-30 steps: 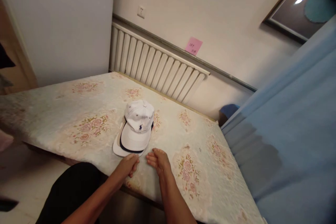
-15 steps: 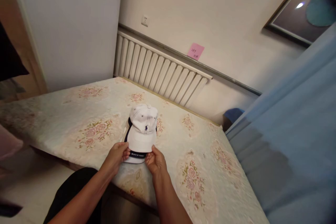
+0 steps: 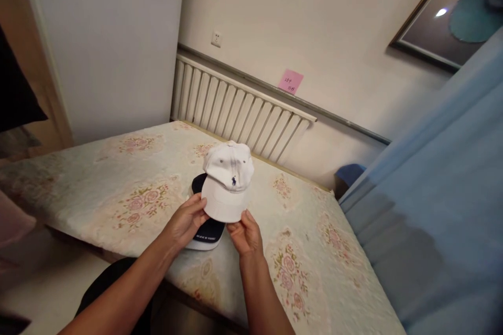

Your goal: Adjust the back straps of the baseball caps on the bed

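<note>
A white cap (image 3: pixel 228 180) with a small dark logo is raised off the flowered mattress (image 3: pixel 118 188). My left hand (image 3: pixel 186 220) pinches the left edge of its brim and my right hand (image 3: pixel 245 230) pinches the brim's front right edge. Under it a second cap (image 3: pixel 206 230), dark on top with a white rim and a line of small lettering, lies flat on the mattress.
A white radiator (image 3: pixel 236 104) runs along the wall behind the mattress, with a pink sticky note (image 3: pixel 291 81) above it. A blue sheet (image 3: pixel 440 199) hangs at the right. A framed picture (image 3: pixel 451 15) is on the wall. Dark cloth (image 3: pixel 15 94) hangs at far left.
Both hands went from resting near the brim to gripping the white cap and lifting it up and to the right, uncovering the dark cap beneath.
</note>
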The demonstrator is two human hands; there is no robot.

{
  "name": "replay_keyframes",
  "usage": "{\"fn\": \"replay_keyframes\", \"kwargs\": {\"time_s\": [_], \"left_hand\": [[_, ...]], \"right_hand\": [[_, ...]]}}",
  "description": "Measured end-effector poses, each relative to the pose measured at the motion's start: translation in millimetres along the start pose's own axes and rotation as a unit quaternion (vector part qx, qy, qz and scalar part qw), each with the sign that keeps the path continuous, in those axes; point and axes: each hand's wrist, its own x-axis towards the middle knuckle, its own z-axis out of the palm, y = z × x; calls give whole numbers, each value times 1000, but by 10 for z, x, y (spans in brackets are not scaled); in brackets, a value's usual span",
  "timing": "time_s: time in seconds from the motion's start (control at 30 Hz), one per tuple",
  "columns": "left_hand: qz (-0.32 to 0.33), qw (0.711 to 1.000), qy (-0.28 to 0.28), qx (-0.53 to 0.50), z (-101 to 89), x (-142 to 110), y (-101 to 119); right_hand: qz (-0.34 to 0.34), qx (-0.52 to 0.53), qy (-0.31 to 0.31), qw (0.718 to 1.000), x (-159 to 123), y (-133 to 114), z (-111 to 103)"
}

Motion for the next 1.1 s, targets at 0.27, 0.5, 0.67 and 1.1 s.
{"fn": "replay_keyframes", "kwargs": {"time_s": [0.27, 0.5, 0.67, 1.1], "left_hand": [[-111, 984, -131, -48, 347, -312, -266], [-215, 962, -167, 6, 652, -517, -633], [-259, 947, -182, 57, 766, -591, -850], [-285, 948, -84, 118, 909, -603, -1137]], "right_hand": [[43, 10, -14, 999, -923, 171, -488], [49, -25, 31, 998, -1425, 174, -817], [47, -81, 39, 995, -1604, 83, -972], [-343, -523, 276, 730, -1895, -190, -907]]}}
